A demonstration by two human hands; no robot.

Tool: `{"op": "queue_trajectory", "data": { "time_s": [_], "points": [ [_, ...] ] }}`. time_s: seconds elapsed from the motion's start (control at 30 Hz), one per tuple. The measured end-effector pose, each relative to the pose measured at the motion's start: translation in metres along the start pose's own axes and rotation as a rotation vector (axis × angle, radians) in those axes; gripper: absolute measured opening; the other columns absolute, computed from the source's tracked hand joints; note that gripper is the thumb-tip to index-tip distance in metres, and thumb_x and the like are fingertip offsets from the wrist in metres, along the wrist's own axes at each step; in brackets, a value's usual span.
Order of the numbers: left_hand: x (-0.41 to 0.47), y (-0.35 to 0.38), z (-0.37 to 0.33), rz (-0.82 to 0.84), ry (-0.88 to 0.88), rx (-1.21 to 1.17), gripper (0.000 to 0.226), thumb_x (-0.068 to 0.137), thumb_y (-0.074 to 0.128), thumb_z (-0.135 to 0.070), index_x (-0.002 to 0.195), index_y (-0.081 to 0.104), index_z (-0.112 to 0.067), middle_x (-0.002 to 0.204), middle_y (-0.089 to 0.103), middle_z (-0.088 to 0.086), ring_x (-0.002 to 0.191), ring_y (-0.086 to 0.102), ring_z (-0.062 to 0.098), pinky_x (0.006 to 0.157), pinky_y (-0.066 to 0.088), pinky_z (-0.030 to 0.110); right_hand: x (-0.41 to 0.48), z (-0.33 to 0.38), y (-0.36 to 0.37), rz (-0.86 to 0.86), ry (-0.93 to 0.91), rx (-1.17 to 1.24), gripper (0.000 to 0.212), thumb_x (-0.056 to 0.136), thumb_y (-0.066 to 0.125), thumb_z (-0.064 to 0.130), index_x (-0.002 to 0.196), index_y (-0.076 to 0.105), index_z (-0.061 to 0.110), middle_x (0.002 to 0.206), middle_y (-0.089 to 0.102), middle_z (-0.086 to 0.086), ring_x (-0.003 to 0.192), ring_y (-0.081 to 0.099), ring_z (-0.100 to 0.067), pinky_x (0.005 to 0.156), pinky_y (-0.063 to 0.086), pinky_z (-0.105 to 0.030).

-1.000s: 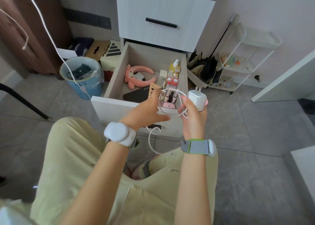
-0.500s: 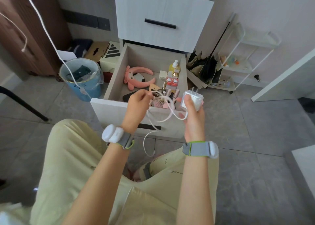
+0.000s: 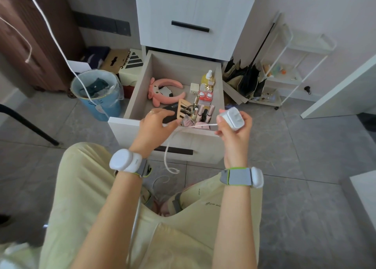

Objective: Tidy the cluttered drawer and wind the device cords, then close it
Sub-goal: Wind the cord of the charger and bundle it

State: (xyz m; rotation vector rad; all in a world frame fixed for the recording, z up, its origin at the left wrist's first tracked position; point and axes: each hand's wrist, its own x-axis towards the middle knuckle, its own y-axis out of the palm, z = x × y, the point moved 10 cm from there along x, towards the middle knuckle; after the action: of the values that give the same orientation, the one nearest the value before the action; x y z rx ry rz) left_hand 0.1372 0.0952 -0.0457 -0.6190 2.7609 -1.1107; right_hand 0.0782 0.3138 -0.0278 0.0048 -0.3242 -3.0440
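So the white charger (image 3: pixel 233 119) was up in the right hand (image 3: pixel 234 131), fingers wrapped round it, just over the front right corner of the open drawer (image 3: pixel 136 97). Its cord (image 3: pixel 200 125) ran tight along the front edge to the left hand (image 3: pixel 155 126), which pinched it between thumb and curled fingers. The rest dangled down past the black handle (image 3: pixel 179 150) on the drawer front and ended in a little loop below it. Inside the drawer, a bunch of cosmetic tubes (image 3: pixel 203 112) stood near the front right, a yellow bottle (image 3: pixel 207 79) at the back right corner, a pink headband (image 3: pixel 166 82) toward the back left, and some flat black thing (image 3: pixel 171 116) partly under the left hand. A blue bin (image 3: pixel 97 94) sat left of the drawer, with a white wire rack (image 3: pixel 284 75) off to the right.
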Motion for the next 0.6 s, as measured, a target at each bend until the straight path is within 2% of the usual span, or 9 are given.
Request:
{"op": "queue_trajectory", "data": {
  "time_s": [0.1,0.2,0.3,0.37,0.4,0.43,0.5,0.57,0.6],
  "points": [
    [0.000,-0.002,-0.035,-0.013,0.168,-0.210,0.044,0.092,0.046,-0.045,0.129,0.056,-0.023,0.136,0.050,-0.004,0.129,0.040,0.012,0.109,0.034,0.038,-0.005,0.000,0.021,0.179,0.025,0.121,0.041,0.077,0.066,0.005,0.111,0.048,0.019,0.106,0.059,-0.006,0.088,0.057,-0.015,0.069,0.050,-0.026],
    [-0.003,0.010,-0.052,0.109,0.180,-0.384,0.044,0.095,0.039,-0.044,0.128,0.056,-0.022,0.130,0.055,-0.009,0.128,0.043,0.007,0.109,0.036,0.036,-0.011,0.005,0.041,0.310,0.007,0.203,0.039,0.081,0.060,0.004,0.115,0.046,0.017,0.098,0.060,-0.003,0.076,0.054,-0.015,0.067,0.047,-0.024],
    [-0.015,0.036,-0.067,0.327,0.144,-0.592,0.045,0.098,0.035,-0.041,0.121,0.059,-0.012,0.114,0.066,-0.001,0.111,0.058,0.008,0.101,0.043,0.029,-0.016,0.011,0.056,0.391,-0.010,0.235,0.041,0.083,0.055,0.000,0.115,0.043,0.022,0.103,0.053,-0.006,0.077,0.051,-0.011,0.065,0.045,-0.021],
    [-0.021,0.042,-0.071,0.348,0.107,-0.709,0.047,0.098,0.034,-0.042,0.114,0.059,-0.006,0.100,0.066,0.002,0.096,0.062,0.008,0.092,0.048,0.024,-0.018,0.011,0.064,0.411,0.004,0.217,0.044,0.078,0.053,-0.001,0.112,0.045,0.026,0.108,0.048,-0.009,0.087,0.051,-0.013,0.070,0.045,-0.024],
    [-0.021,0.043,-0.070,0.341,0.072,-0.742,0.049,0.095,0.035,-0.048,0.110,0.058,-0.007,0.092,0.064,0.000,0.088,0.061,0.008,0.085,0.049,0.025,-0.019,0.010,0.068,0.422,0.035,0.240,0.045,0.074,0.054,-0.001,0.110,0.046,0.025,0.105,0.049,-0.008,0.086,0.050,-0.014,0.069,0.044,-0.025],
    [-0.021,0.043,-0.068,0.331,0.049,-0.752,0.053,0.089,0.037,-0.056,0.104,0.058,-0.010,0.085,0.060,-0.003,0.081,0.057,0.008,0.078,0.047,0.027,-0.022,0.009,0.072,0.441,0.079,0.301,0.045,0.069,0.058,0.004,0.108,0.047,0.024,0.100,0.050,-0.006,0.081,0.048,-0.014,0.066,0.042,-0.024],
    [-0.021,0.041,-0.064,0.320,0.038,-0.734,0.054,0.075,0.038,-0.067,0.094,0.054,-0.019,0.075,0.053,-0.011,0.073,0.048,0.007,0.069,0.038,0.026,-0.025,0.008,0.080,0.485,0.145,0.411,0.041,0.066,0.068,0.024,0.104,0.052,0.021,0.094,0.053,-0.004,0.075,0.046,-0.014,0.063,0.038,-0.025],
    [-0.021,0.038,-0.064,0.333,0.055,-0.726,0.044,0.071,0.043,-0.065,0.091,0.053,-0.027,0.073,0.050,-0.013,0.068,0.045,0.002,0.063,0.035,0.020,-0.025,0.004,0.082,0.465,0.164,0.362,0.028,0.083,0.053,0.039,0.104,0.054,0.020,0.095,0.054,-0.006,0.079,0.046,-0.017,0.067,0.035,-0.029],
    [-0.021,0.035,-0.065,0.336,0.075,-0.723,0.038,0.073,0.048,-0.060,0.092,0.055,-0.028,0.072,0.051,-0.013,0.064,0.046,-0.002,0.060,0.035,0.016,-0.024,0.001,0.081,0.445,0.148,0.297,0.031,0.088,0.044,0.042,0.105,0.054,0.019,0.097,0.053,-0.008,0.085,0.044,-0.022,0.070,0.035,-0.030]
  ]
}}
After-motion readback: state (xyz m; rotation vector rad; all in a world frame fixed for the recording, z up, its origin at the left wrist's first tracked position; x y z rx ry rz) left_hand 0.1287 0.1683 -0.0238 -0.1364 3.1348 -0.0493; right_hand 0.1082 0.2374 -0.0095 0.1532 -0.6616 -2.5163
